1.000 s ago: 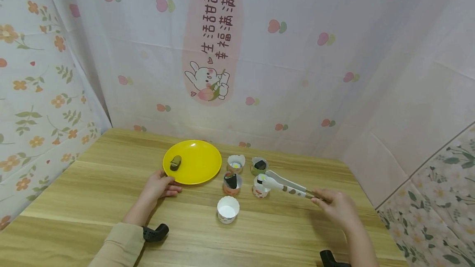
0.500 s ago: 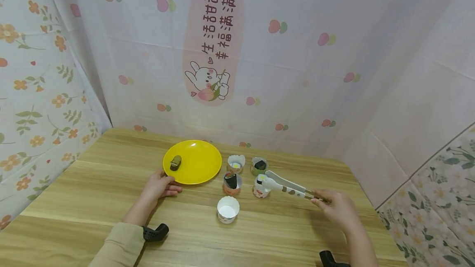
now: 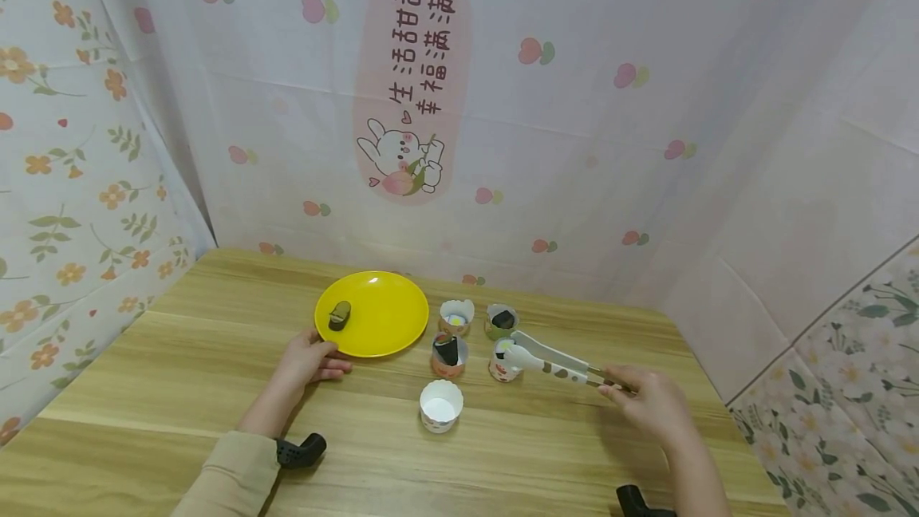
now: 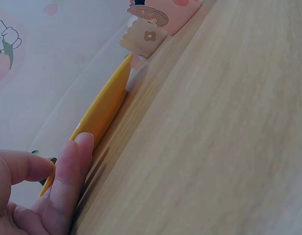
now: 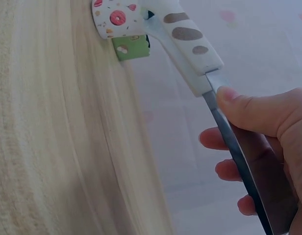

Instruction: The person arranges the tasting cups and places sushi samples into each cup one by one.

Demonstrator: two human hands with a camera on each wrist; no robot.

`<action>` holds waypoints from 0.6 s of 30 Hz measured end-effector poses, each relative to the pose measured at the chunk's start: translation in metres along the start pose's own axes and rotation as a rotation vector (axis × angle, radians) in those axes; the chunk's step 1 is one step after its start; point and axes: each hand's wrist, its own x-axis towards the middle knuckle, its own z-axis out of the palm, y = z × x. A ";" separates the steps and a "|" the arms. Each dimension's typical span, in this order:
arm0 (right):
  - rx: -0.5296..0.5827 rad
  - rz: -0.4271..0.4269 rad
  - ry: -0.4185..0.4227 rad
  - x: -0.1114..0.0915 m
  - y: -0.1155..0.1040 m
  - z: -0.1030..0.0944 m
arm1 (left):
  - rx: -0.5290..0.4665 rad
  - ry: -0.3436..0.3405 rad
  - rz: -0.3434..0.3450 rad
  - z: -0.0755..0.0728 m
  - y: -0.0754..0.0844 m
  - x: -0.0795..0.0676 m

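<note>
My left hand (image 3: 305, 363) pinches the near-left rim of a yellow plate (image 3: 388, 317), thumb above and fingers below, as the left wrist view shows. A toy sushi piece (image 3: 340, 316) with a dark band lies on that plate. My right hand (image 3: 649, 405) grips metal-handled tongs (image 3: 556, 361) with white, brown-spotted tips. Those tips reach into a paper cup (image 3: 506, 371) printed with donuts, right at a white, black and yellow toy piece (image 3: 506, 346), largely covered by them. From the right wrist view, thumb and fingers (image 5: 229, 169) press the handles from opposite sides.
Behind stand a paper cup (image 3: 456, 328) holding a white-and-yellow piece and a green cup (image 3: 497, 332) with a black piece. An orange cup (image 3: 448, 367) holds a black-wrapped roll. In front is a white-lined cup (image 3: 441, 407) with nothing in it. A printed curtain (image 3: 574, 182) borders the wooden table (image 3: 359, 461).
The tong tips and the piece at them have sunk slightly lower into the donut-printed cup. My left hand and the plate keep their place.
</note>
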 end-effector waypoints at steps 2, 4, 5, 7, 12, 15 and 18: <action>-0.003 0.003 -0.002 0.000 -0.001 0.000 | 0.001 -0.001 0.001 0.000 0.000 0.000; 0.000 0.008 -0.005 0.000 -0.002 0.001 | 0.001 -0.001 0.000 0.000 -0.001 0.001; 0.005 0.011 -0.007 0.000 -0.002 0.001 | 0.002 -0.002 0.001 0.000 -0.001 0.001; 0.009 0.018 -0.011 0.000 -0.002 0.002 | 0.002 -0.002 0.002 0.000 -0.001 0.002; 0.016 0.027 -0.007 0.000 -0.003 0.002 | 0.002 0.003 0.006 0.000 -0.001 0.003; 0.010 0.021 0.003 0.001 -0.003 0.002 | 0.000 0.005 0.011 0.000 -0.002 0.002; 0.005 0.013 0.016 0.001 -0.005 0.001 | -0.001 0.006 0.014 0.000 -0.002 0.002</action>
